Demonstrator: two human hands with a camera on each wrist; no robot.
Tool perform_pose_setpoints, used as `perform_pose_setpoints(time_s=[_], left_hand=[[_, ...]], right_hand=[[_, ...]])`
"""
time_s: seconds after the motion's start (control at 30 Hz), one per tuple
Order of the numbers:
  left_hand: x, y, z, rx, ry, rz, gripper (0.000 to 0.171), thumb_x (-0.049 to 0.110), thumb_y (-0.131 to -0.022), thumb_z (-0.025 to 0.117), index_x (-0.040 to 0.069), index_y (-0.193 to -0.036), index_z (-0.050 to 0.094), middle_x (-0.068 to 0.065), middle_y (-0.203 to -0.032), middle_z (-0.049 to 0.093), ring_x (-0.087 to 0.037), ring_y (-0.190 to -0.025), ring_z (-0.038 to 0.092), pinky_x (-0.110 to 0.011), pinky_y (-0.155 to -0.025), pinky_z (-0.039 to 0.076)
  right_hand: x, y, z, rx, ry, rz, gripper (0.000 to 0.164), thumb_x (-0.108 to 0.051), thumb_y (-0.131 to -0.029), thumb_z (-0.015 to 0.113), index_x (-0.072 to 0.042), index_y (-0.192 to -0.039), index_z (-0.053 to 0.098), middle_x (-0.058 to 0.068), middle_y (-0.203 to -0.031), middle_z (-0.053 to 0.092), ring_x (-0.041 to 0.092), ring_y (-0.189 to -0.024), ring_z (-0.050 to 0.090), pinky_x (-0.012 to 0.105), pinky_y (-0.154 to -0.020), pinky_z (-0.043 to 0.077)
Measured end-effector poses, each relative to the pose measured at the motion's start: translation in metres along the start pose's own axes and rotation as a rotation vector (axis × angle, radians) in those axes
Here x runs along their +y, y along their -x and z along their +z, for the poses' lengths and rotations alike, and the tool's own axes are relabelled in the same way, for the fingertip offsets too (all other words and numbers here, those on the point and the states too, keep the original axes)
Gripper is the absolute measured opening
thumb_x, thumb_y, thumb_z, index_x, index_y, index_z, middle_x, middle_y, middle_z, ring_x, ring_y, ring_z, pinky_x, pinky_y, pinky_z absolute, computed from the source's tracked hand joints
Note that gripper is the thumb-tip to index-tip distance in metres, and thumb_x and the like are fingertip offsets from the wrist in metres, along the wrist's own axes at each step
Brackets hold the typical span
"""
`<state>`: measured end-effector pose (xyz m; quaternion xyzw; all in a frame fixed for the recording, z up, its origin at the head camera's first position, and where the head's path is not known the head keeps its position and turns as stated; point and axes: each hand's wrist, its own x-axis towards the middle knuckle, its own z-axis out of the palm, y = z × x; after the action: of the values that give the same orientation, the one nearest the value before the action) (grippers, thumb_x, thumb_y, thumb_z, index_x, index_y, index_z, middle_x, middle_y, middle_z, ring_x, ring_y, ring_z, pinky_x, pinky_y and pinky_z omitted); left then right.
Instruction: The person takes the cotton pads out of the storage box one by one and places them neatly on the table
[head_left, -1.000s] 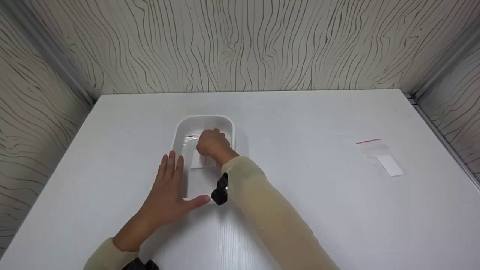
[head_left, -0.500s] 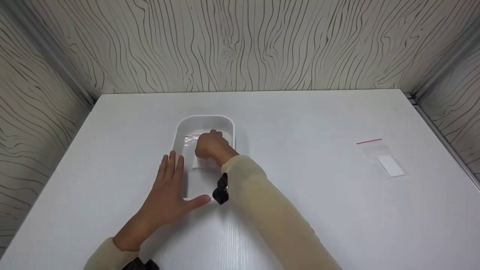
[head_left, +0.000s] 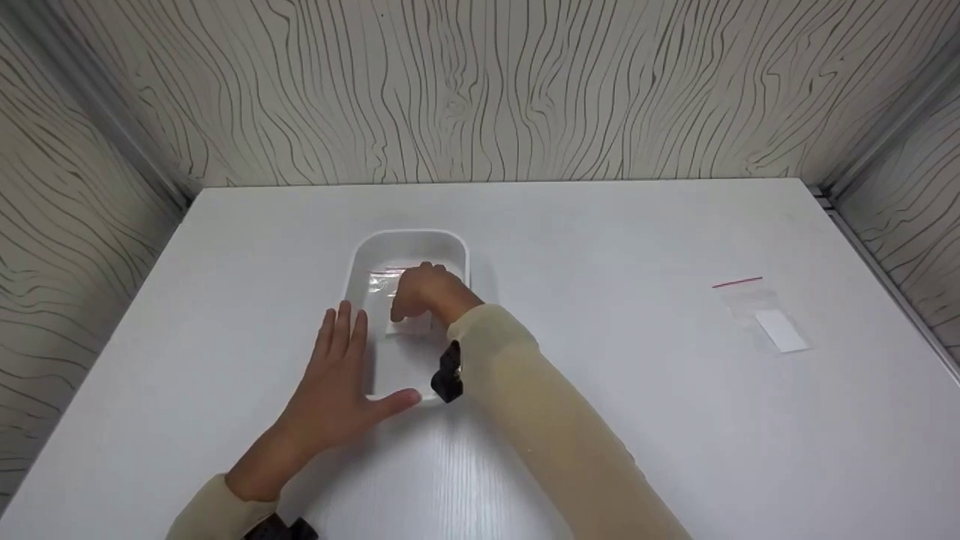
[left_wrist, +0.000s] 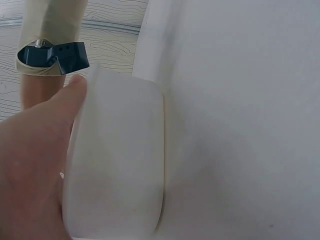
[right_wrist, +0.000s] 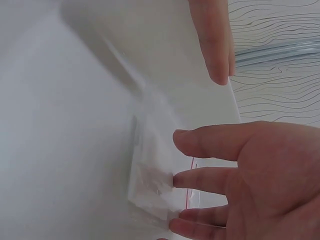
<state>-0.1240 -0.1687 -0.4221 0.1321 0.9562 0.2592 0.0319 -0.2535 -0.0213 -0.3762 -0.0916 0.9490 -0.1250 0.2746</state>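
Observation:
A white rounded-corner tray [head_left: 409, 364] sits on the table. My left hand [head_left: 330, 397] rests against it with straight fingers along its left side, and the thumb reaches the near rim. Inside the tray my right hand [head_left: 433, 289] reaches down over clear zip-seal bags [head_left: 381, 282]. A white rectangular insert [head_left: 409, 328] shows partly under that hand. In the right wrist view, loosely extended fingertips [right_wrist: 187, 180] touch one bag [right_wrist: 152, 170] near its red seal line, with the thumb held apart from them. From the head view the right fingertips are hidden behind the hand.
Off to the right on the white table [head_left: 600, 300] lies another clear zip-seal bag [head_left: 765, 319] with a red seal and a white insert. A wood-grain patterned wall [head_left: 480, 90] rises behind the table, with similar panels at both sides.
My right hand has turned slightly and drawn a little to the right, uncovering more of the bags and insert. The left hand stays put on the tray.

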Motion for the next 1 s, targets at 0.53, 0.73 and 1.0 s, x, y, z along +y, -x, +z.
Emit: perform_pose_setpoints(time_s=[0.53, 0.73, 1.0], left_hand=[[0.0013, -0.0004, -0.0017, -0.012, -0.003, -0.001, 0.125, 0.076, -0.082, 0.066, -0.005, -0.160, 0.012, -0.023, -0.169, -0.003, -0.044, -0.154, -0.008, -0.060, -0.121, 0.015], [0.0016, -0.0010, -0.0021, -0.032, -0.005, -0.021, 0.126, 0.077, -0.081, 0.065, -0.004, -0.161, 0.010, -0.021, -0.169, -0.004, -0.043, -0.154, -0.008, -0.060, -0.121, 0.015], [0.0009, 0.0007, -0.0025, -0.021, 0.004, -0.007, 0.126, 0.076, -0.081, 0.066, -0.005, -0.160, 0.011, -0.022, -0.169, -0.004, -0.043, -0.154, -0.009, -0.060, -0.121, 0.014]], right_hand=[[0.0053, -0.0093, -0.0008, 0.076, 0.046, -0.047, 0.044, -0.026, -0.090, 0.074, 0.001, -0.125, 0.070, 0.018, -0.135, 0.060, 0.031, -0.131, 0.046, 0.037, -0.110, 0.039], [0.0062, -0.0095, -0.0006, 0.036, 0.034, -0.005, 0.047, -0.031, -0.092, 0.073, -0.002, -0.129, 0.069, 0.021, -0.144, 0.049, 0.033, -0.137, 0.041, 0.041, -0.113, 0.036], [0.0071, -0.0084, -0.0045, 0.034, 0.032, -0.051, 0.043, -0.030, -0.095, 0.068, -0.001, -0.127, 0.068, 0.014, -0.136, 0.062, 0.025, -0.119, 0.054, 0.035, -0.108, 0.041]])
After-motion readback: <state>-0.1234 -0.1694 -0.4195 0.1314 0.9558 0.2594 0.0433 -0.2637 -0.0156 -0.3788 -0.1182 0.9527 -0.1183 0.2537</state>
